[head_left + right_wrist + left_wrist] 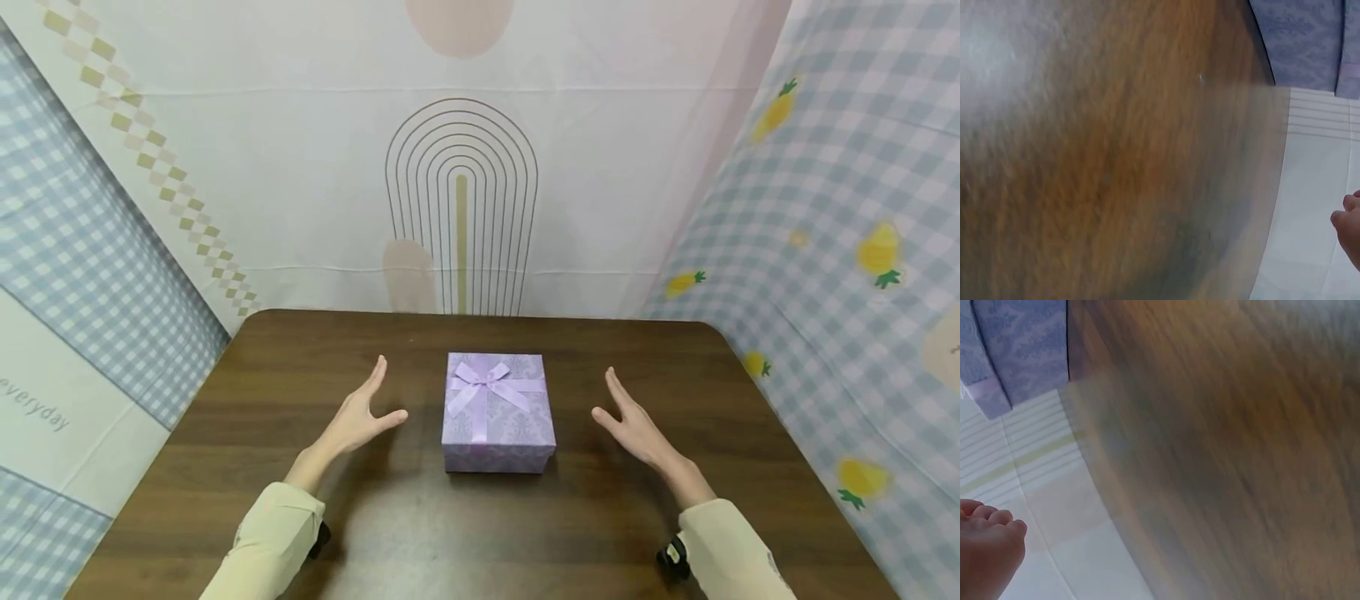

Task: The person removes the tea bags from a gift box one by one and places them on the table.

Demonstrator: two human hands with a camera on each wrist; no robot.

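Observation:
A square lavender gift box [498,417] with a damask pattern sits on the brown table, its lid crossed by a pale purple ribbon with a bow [483,379]. To its left my left hand [360,419] is held above the table, fingers straight and thumb spread toward the box. On the other side my right hand [633,423] mirrors it, also apart from the box and holding nothing. Each wrist view catches the box's side, as the gift box [1025,350] in the left one and the gift box [1300,47] in the right one. Only part of each hand shows there.
The wooden table [480,533] has rounded far corners. A white printed cloth [300,183] hangs behind it. Blue checked cloths flank it, the right cloth [817,317] printed with yellow fruit. Both sleeves are pale yellow, with a dark device at each wrist.

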